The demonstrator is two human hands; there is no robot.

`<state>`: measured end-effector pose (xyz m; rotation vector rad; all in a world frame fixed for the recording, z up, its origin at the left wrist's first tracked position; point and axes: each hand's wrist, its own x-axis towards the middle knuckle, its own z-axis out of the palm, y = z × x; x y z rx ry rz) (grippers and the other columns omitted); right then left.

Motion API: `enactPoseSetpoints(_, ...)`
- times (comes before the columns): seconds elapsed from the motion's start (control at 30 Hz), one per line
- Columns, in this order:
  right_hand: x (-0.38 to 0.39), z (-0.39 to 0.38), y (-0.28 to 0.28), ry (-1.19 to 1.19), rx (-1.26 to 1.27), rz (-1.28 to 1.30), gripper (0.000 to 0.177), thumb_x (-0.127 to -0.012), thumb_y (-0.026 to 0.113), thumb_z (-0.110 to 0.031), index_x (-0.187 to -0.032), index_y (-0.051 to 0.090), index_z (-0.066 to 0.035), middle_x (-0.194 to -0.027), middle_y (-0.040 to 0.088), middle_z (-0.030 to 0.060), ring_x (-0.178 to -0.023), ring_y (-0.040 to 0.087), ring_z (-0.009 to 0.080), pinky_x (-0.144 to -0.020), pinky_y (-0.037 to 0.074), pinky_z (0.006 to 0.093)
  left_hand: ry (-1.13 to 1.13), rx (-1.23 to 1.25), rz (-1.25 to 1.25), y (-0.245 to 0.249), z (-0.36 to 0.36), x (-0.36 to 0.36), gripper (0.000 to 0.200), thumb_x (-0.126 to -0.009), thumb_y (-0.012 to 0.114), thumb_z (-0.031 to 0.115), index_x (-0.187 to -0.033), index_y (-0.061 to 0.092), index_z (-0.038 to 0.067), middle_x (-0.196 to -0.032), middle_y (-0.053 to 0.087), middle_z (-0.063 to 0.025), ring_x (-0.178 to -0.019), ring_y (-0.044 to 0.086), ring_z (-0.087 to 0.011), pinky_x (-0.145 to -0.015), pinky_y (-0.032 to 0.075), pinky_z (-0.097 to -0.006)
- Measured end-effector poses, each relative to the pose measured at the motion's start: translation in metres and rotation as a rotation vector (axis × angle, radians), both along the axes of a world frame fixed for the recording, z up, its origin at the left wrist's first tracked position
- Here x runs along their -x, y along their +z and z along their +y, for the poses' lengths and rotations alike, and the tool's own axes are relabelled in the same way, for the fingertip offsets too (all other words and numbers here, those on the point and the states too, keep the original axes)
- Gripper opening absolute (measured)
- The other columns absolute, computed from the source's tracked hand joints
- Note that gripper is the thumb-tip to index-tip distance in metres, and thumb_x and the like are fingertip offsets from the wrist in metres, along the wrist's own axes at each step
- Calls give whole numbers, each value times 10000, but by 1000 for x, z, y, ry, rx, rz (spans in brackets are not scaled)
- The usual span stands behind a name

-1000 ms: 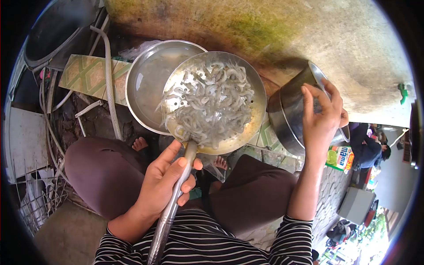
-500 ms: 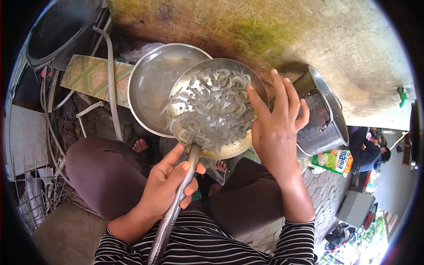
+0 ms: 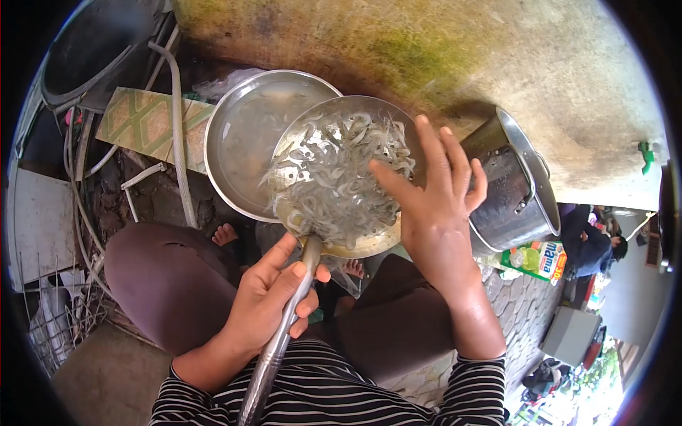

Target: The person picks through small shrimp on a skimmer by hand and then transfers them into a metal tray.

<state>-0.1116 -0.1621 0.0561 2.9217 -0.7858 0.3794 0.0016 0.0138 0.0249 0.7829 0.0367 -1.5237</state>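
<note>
My left hand is wrapped round the metal handle of a wide, perforated skimmer. Small grey, translucent shrimp lie heaped over the skimmer's face. Over its right side is my right hand, fingers spread and holding nothing, the thumb reaching in above the shrimp. Behind the skimmer and to its left stands a round metal basin of cloudy water, partly overlapped by the skimmer.
A tall metal pot leans at the right by the stained wall. Beside it lies a green printed packet. A hose and a patterned tile are at the left. A person is far right.
My right hand has moved left over the shrimp, its thumb further in from the skimmer's edge. Some shrimp have shifted; my left hand stays on the handle.
</note>
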Motion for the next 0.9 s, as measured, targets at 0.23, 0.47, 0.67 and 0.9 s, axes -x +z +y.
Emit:
enactPoseSetpoints(0.23, -1, 2, 2, -12, -36, 4, 485, -641, 497, 56, -976, 659, -255, -1357, 331, 129, -1231, 316, 307, -989, 133, 469, 0, 2, -2, -1, -1, 1, 493, -926, 415, 142, -1358, 192, 65, -927, 526, -112, -554, 461, -71, -384, 422, -179)
enactPoseSetpoints(0.47, 0, 0, 1, 44, -116, 8, 467, -627, 494, 65, -922, 674, -248, -1349, 345, 126, -1234, 316, 305, -994, 127, 475, -7, -3, -8, -1, -2, 1, 498, -925, 422, 150, -1357, 193, 59, -926, 525, -110, -556, 456, -72, -382, 421, -180)
enactPoseSetpoints(0.67, 3, -7, 3, 21, -97, 19, 411, -637, 499, 69, -870, 681, -216, -1331, 378, 119, -1230, 328, 299, -1003, 119, 461, 3, -4, -15, 0, -1, 1, 495, -925, 419, 149, -1357, 194, 58, -925, 523, -111, -555, 452, -72, -385, 421, -179)
enactPoseSetpoints(0.9, 4, -9, 6, -79, -4, -43, 376, -663, 505, 67, -872, 679, -193, -1329, 379, 118, -1232, 326, 298, -1005, 112, 462, 12, -9, 1, -1, -1, 1, 488, -927, 411, 141, -1356, 196, 59, -928, 523, -116, -557, 453, -72, -386, 422, -178)
